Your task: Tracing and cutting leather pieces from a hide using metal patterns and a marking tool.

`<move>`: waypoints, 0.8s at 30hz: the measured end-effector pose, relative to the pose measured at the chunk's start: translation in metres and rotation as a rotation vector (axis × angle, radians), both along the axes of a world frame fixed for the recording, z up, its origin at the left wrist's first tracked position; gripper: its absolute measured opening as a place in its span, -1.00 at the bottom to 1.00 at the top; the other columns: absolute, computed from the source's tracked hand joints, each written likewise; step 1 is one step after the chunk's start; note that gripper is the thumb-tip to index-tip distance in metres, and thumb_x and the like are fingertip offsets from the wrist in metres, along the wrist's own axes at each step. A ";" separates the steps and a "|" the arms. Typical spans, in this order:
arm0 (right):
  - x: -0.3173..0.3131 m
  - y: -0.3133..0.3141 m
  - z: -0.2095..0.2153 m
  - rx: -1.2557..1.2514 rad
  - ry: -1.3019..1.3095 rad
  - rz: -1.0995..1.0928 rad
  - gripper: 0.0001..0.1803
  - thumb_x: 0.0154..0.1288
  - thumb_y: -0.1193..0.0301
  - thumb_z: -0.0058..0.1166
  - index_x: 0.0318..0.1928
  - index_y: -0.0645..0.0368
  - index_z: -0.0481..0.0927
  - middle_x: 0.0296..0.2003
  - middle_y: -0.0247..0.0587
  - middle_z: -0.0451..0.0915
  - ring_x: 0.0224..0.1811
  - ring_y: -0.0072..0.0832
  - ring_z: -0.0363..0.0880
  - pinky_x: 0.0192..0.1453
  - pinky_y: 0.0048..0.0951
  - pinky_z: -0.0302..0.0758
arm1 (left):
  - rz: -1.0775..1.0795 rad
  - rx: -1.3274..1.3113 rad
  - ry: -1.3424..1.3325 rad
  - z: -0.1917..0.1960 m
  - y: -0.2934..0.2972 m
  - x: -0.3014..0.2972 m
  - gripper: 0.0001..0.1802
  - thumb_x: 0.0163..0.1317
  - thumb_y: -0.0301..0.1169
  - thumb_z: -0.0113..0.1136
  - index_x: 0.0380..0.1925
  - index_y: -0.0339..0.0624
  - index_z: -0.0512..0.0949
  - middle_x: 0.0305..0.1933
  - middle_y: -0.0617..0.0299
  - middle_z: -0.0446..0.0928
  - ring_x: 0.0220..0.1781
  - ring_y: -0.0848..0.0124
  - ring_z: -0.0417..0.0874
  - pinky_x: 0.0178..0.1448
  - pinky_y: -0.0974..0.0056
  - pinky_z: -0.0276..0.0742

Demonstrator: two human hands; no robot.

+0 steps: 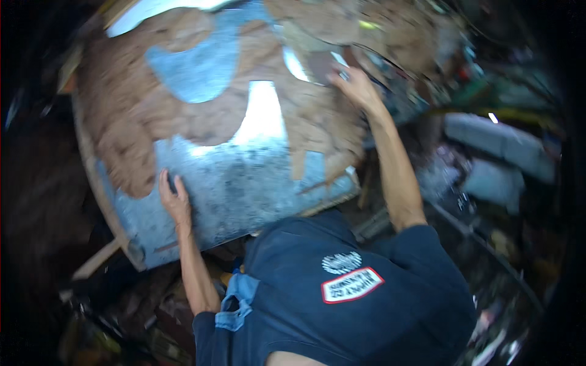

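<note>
A cut sheet of grey metal [226,183] with a curved edge lies across the near part of a worktable [101,183]. Flat against its left side rests my left hand [175,200], the fingers apart and nothing in them. My right arm stretches to the far right of the table, where my right hand [357,88] is bent over the edge of a small brownish flat piece [320,66]. A small shiny spot shows at its fingers; blur hides what they grip. Another blue-grey metal piece [201,70], rounded at its near end, lies farther back.
Brown, rumpled-looking material [122,146] covers much of the tabletop. A bright sheet [152,12] lies at the far left edge. To the right are a long pale block [500,143] and cluttered scraps. A wooden bar [96,259] juts out at the near left corner.
</note>
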State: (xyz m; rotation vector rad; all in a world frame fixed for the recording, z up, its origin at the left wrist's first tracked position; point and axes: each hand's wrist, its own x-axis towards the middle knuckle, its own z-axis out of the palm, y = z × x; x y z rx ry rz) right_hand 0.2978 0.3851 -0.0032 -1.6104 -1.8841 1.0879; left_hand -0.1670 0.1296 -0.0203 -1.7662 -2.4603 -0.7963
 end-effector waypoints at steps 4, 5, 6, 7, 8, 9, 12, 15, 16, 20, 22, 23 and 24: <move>-0.012 -0.041 0.015 -0.008 -0.209 0.026 -0.46 0.28 0.22 0.10 0.18 0.30 0.52 0.00 0.13 0.63 0.06 -0.14 0.62 0.15 -0.27 0.48 | 0.299 0.166 -0.068 0.010 0.012 -0.097 -0.62 0.30 -0.38 0.16 0.04 -0.41 0.52 0.14 -0.19 0.51 0.25 -0.04 0.46 0.38 0.04 0.29; -0.025 -0.048 0.037 -0.078 -0.296 0.014 -0.48 0.29 0.23 0.09 0.17 0.30 0.53 -0.06 0.13 0.65 0.02 -0.15 0.64 0.12 -0.27 0.49 | 0.335 0.125 -0.041 0.005 -0.002 -0.134 -0.53 0.33 -0.29 0.15 0.11 -0.43 0.46 0.15 -0.21 0.50 0.23 -0.05 0.48 0.34 0.08 0.33; -0.029 -0.055 0.046 -0.017 -0.279 0.027 -0.49 0.30 0.23 0.11 0.16 0.31 0.53 -0.07 0.15 0.65 0.02 -0.13 0.64 0.11 -0.28 0.50 | 0.405 0.065 -0.030 0.003 -0.009 -0.161 -0.50 0.30 -0.28 0.17 0.13 -0.42 0.45 0.16 -0.21 0.50 0.25 -0.06 0.47 0.36 0.06 0.30; -0.034 -0.065 0.060 0.008 -0.288 0.016 -0.52 0.31 0.23 0.12 0.12 0.30 0.56 -0.04 0.15 0.64 0.05 -0.08 0.63 0.12 -0.26 0.49 | 0.458 -0.010 -0.043 0.002 -0.018 -0.174 -0.48 0.27 -0.27 0.18 0.14 -0.41 0.45 0.17 -0.22 0.49 0.27 -0.07 0.46 0.39 0.03 0.27; -0.032 -0.072 0.071 0.014 -0.300 0.009 -0.52 0.31 0.23 0.12 0.12 0.30 0.56 -0.04 0.15 0.64 0.05 -0.08 0.63 0.12 -0.26 0.49 | 0.452 -0.006 -0.056 0.001 -0.009 -0.178 -0.48 0.27 -0.27 0.18 0.14 -0.41 0.45 0.17 -0.22 0.49 0.27 -0.07 0.46 0.39 0.03 0.27; -0.032 -0.079 0.081 0.027 -0.355 -0.001 -0.54 0.31 0.23 0.12 0.11 0.27 0.58 -0.05 0.17 0.64 0.05 -0.05 0.62 0.11 -0.24 0.50 | 0.483 -0.062 -0.191 0.001 -0.001 -0.180 -0.45 0.27 -0.25 0.19 0.16 -0.40 0.43 0.18 -0.22 0.49 0.26 -0.06 0.47 0.37 0.04 0.30; -0.053 -0.078 0.098 0.118 -0.488 0.035 -0.62 0.27 0.25 0.15 0.04 0.16 0.63 -0.14 0.22 0.64 -0.01 0.08 0.61 0.05 -0.14 0.51 | 0.548 0.026 -0.414 -0.014 0.000 -0.210 -0.41 0.26 -0.22 0.23 0.19 -0.38 0.42 0.19 -0.20 0.50 0.21 0.00 0.53 0.30 0.08 0.39; -0.080 -0.067 0.074 0.103 -0.583 0.060 -0.61 0.26 0.20 0.15 0.02 0.13 0.66 -0.13 0.19 0.64 -0.01 0.05 0.61 0.07 -0.08 0.51 | 0.639 0.115 -0.674 -0.013 -0.016 -0.258 -0.40 0.20 -0.26 0.30 0.17 -0.36 0.43 0.09 -0.07 0.55 0.11 0.14 0.58 0.19 0.16 0.48; -0.081 -0.064 0.066 0.098 -0.611 0.104 -0.61 0.28 0.17 0.12 0.03 0.07 0.66 -0.13 0.16 0.65 -0.01 0.04 0.61 0.07 -0.06 0.52 | 0.695 0.329 -1.057 -0.014 -0.019 -0.257 -0.45 0.21 -0.31 0.30 0.16 -0.32 0.44 0.06 -0.05 0.55 0.08 0.18 0.58 0.10 0.13 0.54; -0.111 -0.074 0.088 -0.029 -0.751 0.091 -0.61 0.32 0.13 0.07 0.08 -0.05 0.64 -0.11 0.10 0.66 0.03 0.02 0.60 0.10 -0.04 0.53 | 0.834 0.432 -1.453 0.003 -0.028 -0.258 -0.54 0.29 -0.38 0.22 0.16 -0.28 0.42 0.06 0.00 0.56 -0.05 0.21 0.64 -0.05 0.15 0.61; -0.115 -0.073 0.095 -0.042 -0.761 0.084 -0.61 0.32 0.13 0.07 0.08 -0.04 0.64 -0.11 0.10 0.66 0.03 0.01 0.60 0.10 -0.04 0.53 | 0.699 0.290 -1.523 0.010 -0.034 -0.257 -0.56 0.31 -0.41 0.19 0.16 -0.27 0.41 0.05 0.04 0.57 -0.09 0.23 0.66 -0.09 0.17 0.63; -0.119 -0.074 0.099 -0.051 -0.760 0.098 -0.61 0.31 0.13 0.08 0.08 -0.04 0.64 -0.10 0.09 0.66 0.03 0.01 0.60 0.10 -0.04 0.53 | 0.596 0.233 -1.475 0.008 -0.038 -0.260 -0.54 0.31 -0.42 0.18 0.19 -0.27 0.40 0.05 0.06 0.57 -0.12 0.26 0.67 -0.13 0.23 0.62; -0.120 -0.077 0.103 -0.049 -0.762 0.095 -0.61 0.31 0.13 0.08 0.08 -0.04 0.64 -0.10 0.09 0.66 0.03 0.01 0.60 0.10 -0.04 0.53 | 0.494 0.175 -1.424 0.007 -0.044 -0.263 -0.53 0.32 -0.42 0.18 0.21 -0.26 0.38 0.05 0.08 0.58 -0.15 0.29 0.68 -0.17 0.28 0.61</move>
